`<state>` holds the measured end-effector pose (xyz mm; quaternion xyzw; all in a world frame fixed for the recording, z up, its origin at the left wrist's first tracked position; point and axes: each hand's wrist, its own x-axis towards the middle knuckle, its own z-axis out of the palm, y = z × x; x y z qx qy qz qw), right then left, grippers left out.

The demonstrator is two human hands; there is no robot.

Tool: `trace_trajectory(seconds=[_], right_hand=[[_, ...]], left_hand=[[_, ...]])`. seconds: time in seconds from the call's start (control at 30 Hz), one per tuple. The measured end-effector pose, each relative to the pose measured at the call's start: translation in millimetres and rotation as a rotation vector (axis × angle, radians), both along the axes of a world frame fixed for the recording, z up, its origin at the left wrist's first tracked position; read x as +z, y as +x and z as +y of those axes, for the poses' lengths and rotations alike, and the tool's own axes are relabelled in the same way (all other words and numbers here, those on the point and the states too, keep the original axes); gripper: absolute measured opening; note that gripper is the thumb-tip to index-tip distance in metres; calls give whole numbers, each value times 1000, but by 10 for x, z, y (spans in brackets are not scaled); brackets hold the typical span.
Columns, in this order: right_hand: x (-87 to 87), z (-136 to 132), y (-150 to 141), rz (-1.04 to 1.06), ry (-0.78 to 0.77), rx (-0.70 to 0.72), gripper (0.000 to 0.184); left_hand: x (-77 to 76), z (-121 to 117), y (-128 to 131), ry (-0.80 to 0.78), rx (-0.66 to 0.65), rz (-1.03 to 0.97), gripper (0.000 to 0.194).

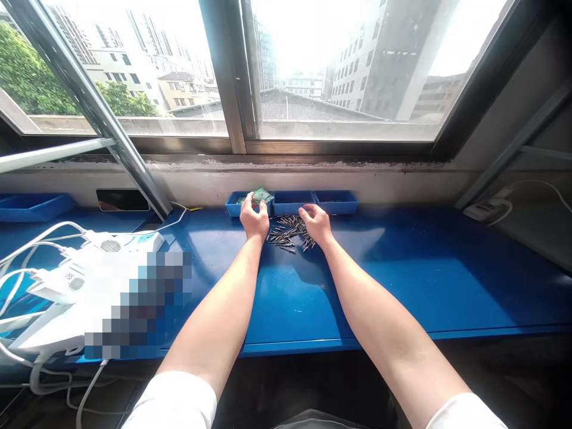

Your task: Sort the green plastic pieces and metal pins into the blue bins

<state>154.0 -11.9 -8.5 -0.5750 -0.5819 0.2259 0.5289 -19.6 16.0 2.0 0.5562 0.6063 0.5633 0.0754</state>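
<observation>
Tray of smooth blue plastic, shallow and straight-walled, sits at the back edge of the table, toward its left end. Just right of it a flat, dark, glossy panel with rounded corners leans by the wall. Nearer the front left corner lie white plastic plugs, blocky, with smooth white cables looping off the table's left side; a blurred patch hides what is beside them. A slanting grey metal post comes down near the back edge.

The left hand is at the leftmost of three joined blue bins, half open, thumb and fingers apart at a crinkled green packet; I cannot tell whether it grips or merely touches it. The middle bin and right bin continue the row along the back edge.

In front of them, on the glossy blue metal-like surface, a loose heap of thin, dark, pointed sticks lies crisscrossed. The right hand reaches over the heap's right side, fingers loosely curled; whether it holds a stick cannot be told. Near the back right corner sits a white plastic adapter.
</observation>
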Motion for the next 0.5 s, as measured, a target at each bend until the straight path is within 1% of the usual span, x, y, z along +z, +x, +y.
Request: trace_trajectory(seconds=[0.1,0.17,0.23,0.27,0.37,0.5], right_hand=[[-14,12,-1,-5,-16,11,43],[-20,16,0,-10,-21,16,42],[-24,20,3,-14,-28,17,42],[-26,23,5,-16,-34,18,43],[-29,28,8,-17,-49,20,44],[-28,26,11,-22,-59,31,45]], left_hand=[[4,64,-86,-39,60,5,59],[3,91,-127,-145,74,-8,65],[-9,108,-148,-271,68,20,61],[-18,112,-150,-304,87,36,60],[-46,109,-138,-316,160,39,59],[-55,76,-118,-269,170,57,52]])
